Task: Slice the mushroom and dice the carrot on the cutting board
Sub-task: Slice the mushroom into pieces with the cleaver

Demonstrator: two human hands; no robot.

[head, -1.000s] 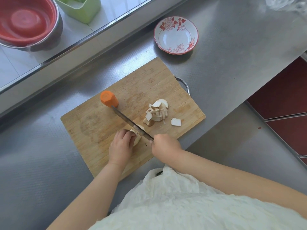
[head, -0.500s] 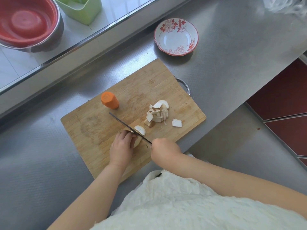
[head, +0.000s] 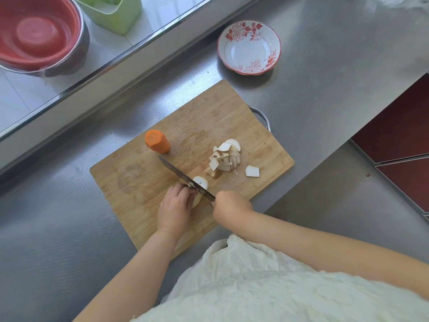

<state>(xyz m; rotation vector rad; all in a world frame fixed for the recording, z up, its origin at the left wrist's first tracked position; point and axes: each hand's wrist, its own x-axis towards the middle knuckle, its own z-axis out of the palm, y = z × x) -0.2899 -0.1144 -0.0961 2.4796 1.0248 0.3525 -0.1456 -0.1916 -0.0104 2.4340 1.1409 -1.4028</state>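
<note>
Your two arms come into view bare from the forearm down: no sleeves, watch, bracelet or gloves show on either one. Your left hand (head: 174,209) and your right hand (head: 229,206) are bare too, and no rings can be made out on the fingers (head: 183,190). Across the bottom of the view you wear a white garment (head: 267,287) of soft, crinkled fabric with a fine puckered texture; it bunches into a loose fold (head: 226,244) between your forearms, close to the near edge of the surface (head: 58,240).
</note>
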